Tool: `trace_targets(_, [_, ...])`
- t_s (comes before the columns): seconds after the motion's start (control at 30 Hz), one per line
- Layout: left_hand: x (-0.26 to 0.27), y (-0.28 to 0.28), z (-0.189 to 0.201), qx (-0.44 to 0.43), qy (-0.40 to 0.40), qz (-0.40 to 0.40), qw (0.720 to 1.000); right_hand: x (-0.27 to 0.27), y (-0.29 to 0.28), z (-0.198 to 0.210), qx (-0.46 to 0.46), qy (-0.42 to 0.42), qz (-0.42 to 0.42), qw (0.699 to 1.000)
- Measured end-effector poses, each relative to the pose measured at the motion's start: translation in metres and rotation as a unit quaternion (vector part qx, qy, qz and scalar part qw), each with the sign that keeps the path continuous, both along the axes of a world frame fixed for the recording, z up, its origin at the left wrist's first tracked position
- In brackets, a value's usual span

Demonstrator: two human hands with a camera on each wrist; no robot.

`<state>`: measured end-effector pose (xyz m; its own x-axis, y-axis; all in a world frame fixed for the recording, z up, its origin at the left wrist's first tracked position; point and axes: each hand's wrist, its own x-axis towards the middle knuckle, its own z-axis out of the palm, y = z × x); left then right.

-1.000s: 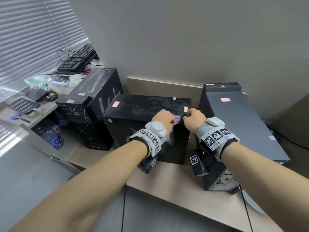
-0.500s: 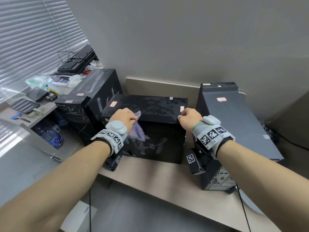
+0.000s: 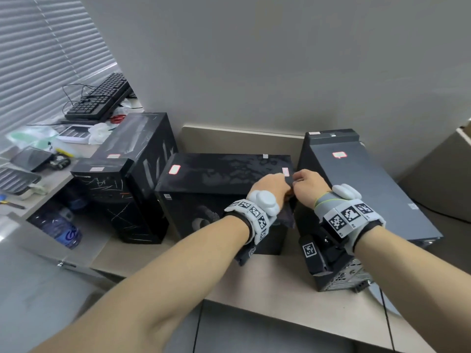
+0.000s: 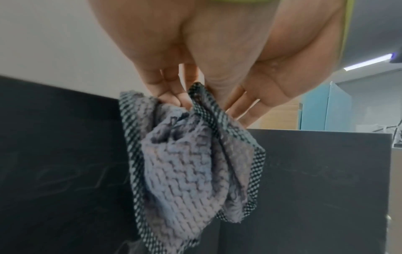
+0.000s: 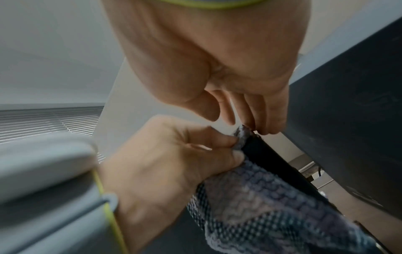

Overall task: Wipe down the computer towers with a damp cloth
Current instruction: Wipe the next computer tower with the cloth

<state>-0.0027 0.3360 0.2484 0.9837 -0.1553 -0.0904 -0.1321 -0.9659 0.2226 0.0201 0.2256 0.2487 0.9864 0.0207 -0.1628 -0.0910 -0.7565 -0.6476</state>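
The damp cloth [image 3: 286,215] was held bunched in the left hand [image 3: 270,186] at the middle computer tower's [image 3: 219,174] near-right corner, hanging down toward 6 o'clock, while the right hand [image 3: 307,183], just beside at 3 o'clock, pinched that corner edge.

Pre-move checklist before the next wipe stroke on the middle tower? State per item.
1. Cloth gripped by left hand: ok, fingers curl round its top.
2. Cloth against middle tower: ok, it hangs over the near right top corner and down the front.
3. Right hand steadying that tower: ok, fingertips on its top right edge.
4. Right hand free of the cloth: cannot tell, fingertips sit right beside it.
5. Cloth dampness: cannot tell.
6. Right tower apart from middle tower: ok, a gap shows.
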Motion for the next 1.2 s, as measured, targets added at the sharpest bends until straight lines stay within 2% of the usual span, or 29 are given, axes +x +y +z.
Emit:
trace_targets(0.1, [-0.005,0.040,-0.014,0.026,-0.036,-0.052,0.998,-0.005,0.008,0.004,-0.002,-0.003,-0.007,1.000])
trace_targets(0.3, [-0.018,0.113,-0.021,-0.008,-0.047,-0.012,0.999,-0.018,0.043,0.009,-0.024,0.002,0.002,1.000])
trace_targets(0.43, [-0.028,0.155,-0.022,-0.002,-0.044,0.027,0.999,-0.037,0.082,0.016,-0.062,-0.077,0.088,0.991])
trace_targets(0.53, [-0.033,0.187,-0.021,-0.001,-0.037,0.065,0.997,-0.050,0.113,0.014,-0.049,-0.078,0.143,0.985])
trace_targets(0.63, [-0.045,0.212,-0.018,-0.080,-0.054,0.144,0.985,-0.059,0.139,0.001,-0.048,-0.049,0.179,0.982])
trace_targets(0.7, [-0.052,0.217,-0.017,-0.171,-0.069,0.191,0.964,-0.062,0.146,-0.008,-0.045,-0.025,0.189,0.981])
trace_targets(0.8, [-0.069,0.225,-0.020,-0.247,-0.053,0.235,0.938,-0.072,0.162,-0.019,-0.042,-0.001,0.205,0.978])
trace_targets(0.87, [-0.079,0.229,-0.028,-0.291,-0.032,0.265,0.919,-0.080,0.169,-0.026,-0.019,0.027,0.216,0.976])
trace_targets(0.97, [-0.091,0.228,-0.039,-0.343,-0.010,0.262,0.902,-0.088,0.171,-0.038,0.019,0.065,0.219,0.973])
trace_targets(1.07, [-0.099,0.229,-0.046,-0.359,-0.021,0.259,0.896,-0.087,0.176,-0.045,0.144,0.090,0.200,0.965])
trace_targets(1.2, [-0.110,0.227,-0.028,-0.374,-0.028,0.278,0.884,-0.087,0.189,-0.026,0.263,0.067,0.175,0.946])
